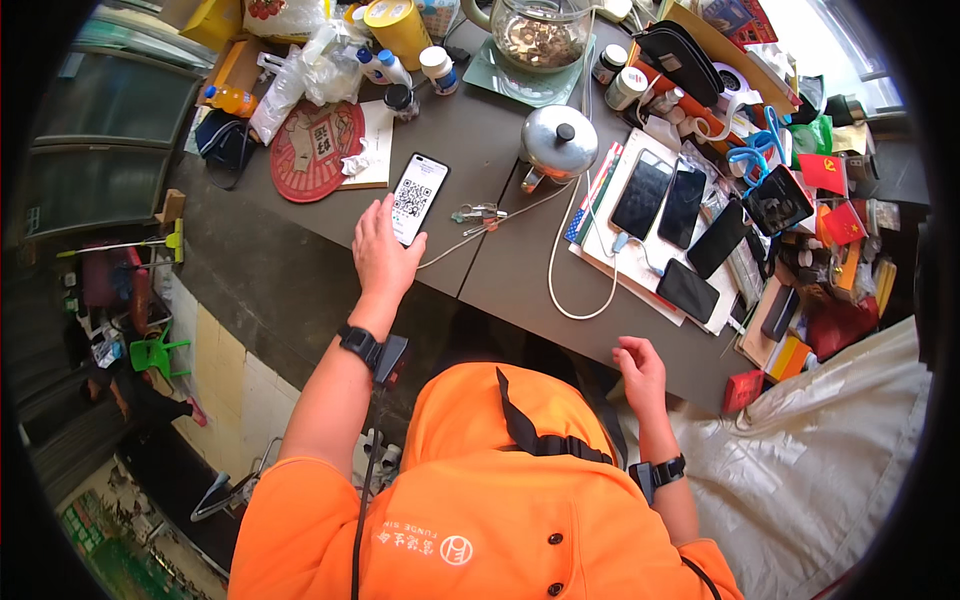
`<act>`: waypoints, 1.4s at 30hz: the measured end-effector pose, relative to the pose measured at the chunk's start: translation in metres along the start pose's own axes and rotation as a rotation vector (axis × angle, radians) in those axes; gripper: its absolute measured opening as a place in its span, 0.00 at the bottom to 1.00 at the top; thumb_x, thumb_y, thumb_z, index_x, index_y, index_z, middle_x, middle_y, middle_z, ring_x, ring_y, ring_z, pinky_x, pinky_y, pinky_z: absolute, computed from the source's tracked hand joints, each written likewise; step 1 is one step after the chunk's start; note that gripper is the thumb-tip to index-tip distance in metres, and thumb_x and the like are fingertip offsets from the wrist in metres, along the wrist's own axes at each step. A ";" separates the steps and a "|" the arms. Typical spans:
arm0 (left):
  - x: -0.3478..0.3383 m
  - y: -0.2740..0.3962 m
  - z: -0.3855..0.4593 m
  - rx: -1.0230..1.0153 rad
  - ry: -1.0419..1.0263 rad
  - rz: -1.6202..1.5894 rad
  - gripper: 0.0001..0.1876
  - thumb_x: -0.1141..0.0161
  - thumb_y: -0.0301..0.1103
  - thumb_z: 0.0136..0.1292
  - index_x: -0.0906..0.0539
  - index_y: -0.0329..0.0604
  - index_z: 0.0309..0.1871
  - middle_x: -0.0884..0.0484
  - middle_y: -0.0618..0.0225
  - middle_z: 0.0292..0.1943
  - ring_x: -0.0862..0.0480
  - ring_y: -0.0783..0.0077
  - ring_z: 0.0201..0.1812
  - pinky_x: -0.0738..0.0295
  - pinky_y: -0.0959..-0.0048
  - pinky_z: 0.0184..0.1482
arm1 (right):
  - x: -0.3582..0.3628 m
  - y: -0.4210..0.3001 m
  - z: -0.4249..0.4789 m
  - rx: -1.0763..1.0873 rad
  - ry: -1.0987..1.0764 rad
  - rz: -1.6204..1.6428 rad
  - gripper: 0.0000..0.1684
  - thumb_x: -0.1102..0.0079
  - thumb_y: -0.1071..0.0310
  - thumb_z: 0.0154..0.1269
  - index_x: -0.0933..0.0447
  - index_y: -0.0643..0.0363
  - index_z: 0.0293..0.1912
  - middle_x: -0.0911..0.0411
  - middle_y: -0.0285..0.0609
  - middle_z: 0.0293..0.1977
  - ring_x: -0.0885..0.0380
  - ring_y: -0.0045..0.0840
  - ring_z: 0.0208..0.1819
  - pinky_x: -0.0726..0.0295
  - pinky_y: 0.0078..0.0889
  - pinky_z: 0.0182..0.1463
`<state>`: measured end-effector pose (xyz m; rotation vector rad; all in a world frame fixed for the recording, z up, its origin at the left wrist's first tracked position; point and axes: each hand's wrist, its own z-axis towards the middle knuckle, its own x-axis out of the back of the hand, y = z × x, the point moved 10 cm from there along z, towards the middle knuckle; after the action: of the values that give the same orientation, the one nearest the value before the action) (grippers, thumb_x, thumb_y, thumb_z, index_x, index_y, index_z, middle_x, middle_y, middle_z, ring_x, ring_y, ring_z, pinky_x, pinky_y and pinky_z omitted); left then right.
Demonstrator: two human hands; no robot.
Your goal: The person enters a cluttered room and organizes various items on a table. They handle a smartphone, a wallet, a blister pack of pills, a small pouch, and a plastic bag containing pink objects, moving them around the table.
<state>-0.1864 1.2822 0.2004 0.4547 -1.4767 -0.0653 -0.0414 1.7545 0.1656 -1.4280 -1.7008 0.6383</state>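
Note:
My left hand (pixel 381 251) reaches over the desk with its fingers spread at the lower end of a smartphone (pixel 422 187). The phone lies face up, its lit screen showing a printed-style code, and an index fingertip touches its left side. Just right of it rests a bunch of keys (pixel 480 215) beside a pale cable (pixel 517 212). My right hand (pixel 643 373) hangs loosely bent at the desk's front edge, holding nothing. Beyond it, dark-screened phones (pixel 643 193), (pixel 688 290) lie on papers and a white board (pixel 600 259). Each wrist wears a black strapped device (pixel 361 345).
A steel-lidded pot (pixel 559 146) stands mid-desk, with a glass kettle (pixel 541 34) on a green scale-like base (pixel 517 79) behind. A round red fan (pixel 319 150), bottles (pixel 438 71) and plastic bags (pixel 330 64) fill the left. Clutter with small red flags (pixel 821 174) crowds the right. Someone's legs (pixel 154 401) show lower left.

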 end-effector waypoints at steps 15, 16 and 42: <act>-0.046 -0.031 0.019 0.299 -0.449 -0.871 0.42 0.27 0.32 0.60 0.35 0.43 0.77 0.22 0.58 0.56 0.20 0.67 0.55 0.22 0.66 0.59 | -0.081 0.005 -0.043 -0.141 0.052 0.084 0.12 0.40 0.71 0.73 0.21 0.65 0.53 0.15 0.40 0.40 0.17 0.20 0.43 0.18 0.25 0.51; -0.045 -0.032 0.014 0.333 -0.501 -0.945 0.41 0.29 0.32 0.63 0.36 0.45 0.78 0.22 0.60 0.55 0.21 0.72 0.52 0.23 0.72 0.56 | -0.079 0.010 -0.042 -0.150 0.056 0.100 0.13 0.40 0.71 0.72 0.21 0.65 0.53 0.15 0.39 0.40 0.17 0.20 0.43 0.18 0.24 0.51; -0.111 0.415 -0.032 -0.518 -0.265 -0.232 0.38 0.24 0.43 0.50 0.24 0.49 0.67 0.22 0.52 0.50 0.21 0.48 0.53 0.21 0.55 0.55 | 0.064 0.137 -0.070 -0.243 0.177 0.293 0.14 0.40 0.70 0.72 0.22 0.66 0.53 0.15 0.42 0.41 0.17 0.22 0.41 0.17 0.26 0.49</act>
<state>-0.2632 1.7044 0.2333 0.1947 -1.5871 -0.6983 0.0909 1.8403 0.1115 -1.8706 -1.4811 0.4525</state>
